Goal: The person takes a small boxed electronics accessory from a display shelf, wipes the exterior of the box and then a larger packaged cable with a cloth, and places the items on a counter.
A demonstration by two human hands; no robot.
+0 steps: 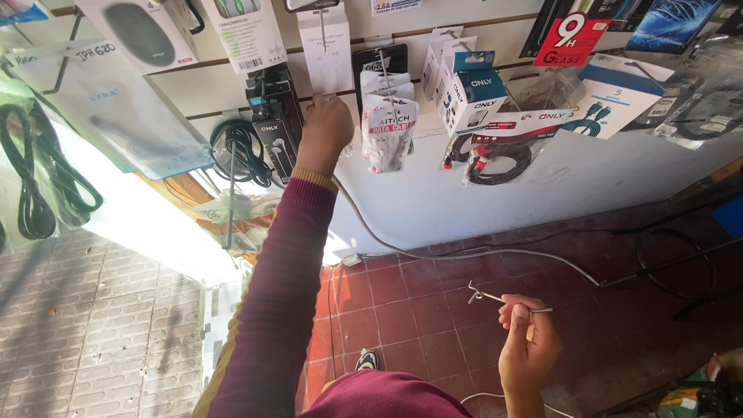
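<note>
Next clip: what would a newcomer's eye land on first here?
The left hand, on a maroon-sleeved arm up the middle, grips the bottom of a white hanging package on the display wall. Lower right, the right hand pinches a bare metal display hook over the red tile floor. Packaged cables crowd the wall's right side.

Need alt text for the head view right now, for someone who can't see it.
The left hand reaches up to a white hanging package on a slatted display wall of packaged cables and boxes. The right hand holds a bare metal display hook over the red tile floor.
</note>
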